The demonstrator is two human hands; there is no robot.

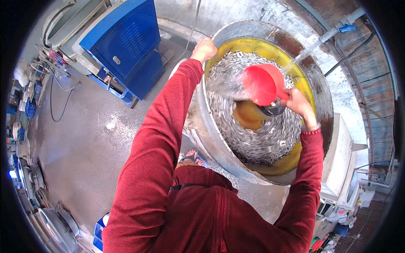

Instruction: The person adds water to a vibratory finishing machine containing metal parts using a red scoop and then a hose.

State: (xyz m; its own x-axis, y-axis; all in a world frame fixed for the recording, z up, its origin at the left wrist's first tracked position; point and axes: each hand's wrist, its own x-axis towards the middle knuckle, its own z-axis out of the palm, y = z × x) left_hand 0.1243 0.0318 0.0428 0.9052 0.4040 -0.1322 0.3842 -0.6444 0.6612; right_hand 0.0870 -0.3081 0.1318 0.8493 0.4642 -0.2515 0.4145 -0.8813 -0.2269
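Note:
My right hand [298, 104] grips the handle of a red plastic dipper [258, 86], tilted with its mouth toward the left. Water [230, 84] seems to spill from it in a blurred splash. Below lies a ring of small silvery metal pieces [261, 145], smeared by motion, inside a big round tub [217, 137] with a yellow lining [304, 82]. In the middle of the ring rises a brownish-yellow centre post [245, 114] with a dark top [274, 110], partly hidden by the dipper. My left hand [205, 49] is closed on the tub's far-left rim.
From a pipe with a blue-handled valve [346, 28], a water stream [310, 49] falls into the tub. A blue machine cabinet [122, 46] stands to the left on the wet grey floor [84, 139]. My sandalled foot [193, 157] is close to the tub's base.

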